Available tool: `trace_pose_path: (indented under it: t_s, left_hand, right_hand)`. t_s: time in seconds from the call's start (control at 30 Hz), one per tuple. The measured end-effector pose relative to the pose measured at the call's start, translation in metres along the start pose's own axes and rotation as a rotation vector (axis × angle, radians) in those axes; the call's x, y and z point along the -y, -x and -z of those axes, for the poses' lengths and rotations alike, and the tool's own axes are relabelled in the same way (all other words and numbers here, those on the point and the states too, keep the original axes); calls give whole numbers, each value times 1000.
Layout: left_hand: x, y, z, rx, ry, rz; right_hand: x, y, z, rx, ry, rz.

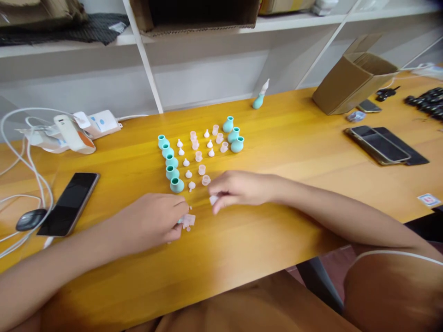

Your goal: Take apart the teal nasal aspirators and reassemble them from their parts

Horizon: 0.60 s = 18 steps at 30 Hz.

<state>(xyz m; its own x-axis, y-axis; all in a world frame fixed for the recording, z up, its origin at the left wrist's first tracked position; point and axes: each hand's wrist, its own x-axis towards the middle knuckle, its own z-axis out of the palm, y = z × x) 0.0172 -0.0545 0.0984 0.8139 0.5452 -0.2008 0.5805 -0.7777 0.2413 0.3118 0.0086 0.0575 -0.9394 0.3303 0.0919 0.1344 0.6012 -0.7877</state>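
Wooden table (263, 138), seen from the person's head; both forearms reach in from the near edge.

Landmark: the row of teal bulbs (170, 161), five squat pieces lined up on a diagonal, openings upward.

- Left hand (155, 221): just in front of the row's nearest bulb, knuckles up, fingers curled down. It pinches a small translucent pink piece (188, 221) at the fingertips; a sliver of teal shows beside it, so a bulb may sit under the palm, though I cannot tell for sure. The grip looks like a fingertip pinch, which suits a part this small.
- Right hand (240, 189): right of the row's near end, resting low over the table, fingers loosely bent. A small whitish piece (213, 199) sits at thumb and forefinger; a light hold, not a closed fist.
- Right of the row, two columns: small white tips (183, 157) next to the bulbs, then clear pink cups (200, 152) beyond them. The parts are sorted by kind and set in lines, most likely so each kind can be picked up in turn.
- Further right of the row, a cluster of three teal bulbs (233, 136) stands apart with more cups beside it.
- Well behind the row, toward the wall, one assembled piece (260, 96) stands upright, white tip on a teal bulb.
- Left of the row: a dark phone (69, 203), a mouse (30, 219), white cables and a charger.
- Far right of the row: a cardboard box (353, 83) and two more phones.
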Motion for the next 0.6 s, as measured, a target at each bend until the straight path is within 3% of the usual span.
trace_pose_path:
  t_s: [0.17, 0.27, 0.4, 0.6]
  left_hand:
    - [1, 9, -13, 17, -167, 42]
    - [3, 10, -24, 14, -180, 44]
    - [5, 8, -30, 46, -182, 26]
    - [7, 9, -24, 27, -109, 45]
  right_hand:
    - [16, 20, 59, -137, 649, -411]
    - [0, 4, 65, -28, 965, -593]
    - [-35, -26, 61, 90, 1141, -476]
    - [-69, -37, 66, 140, 1094, -237]
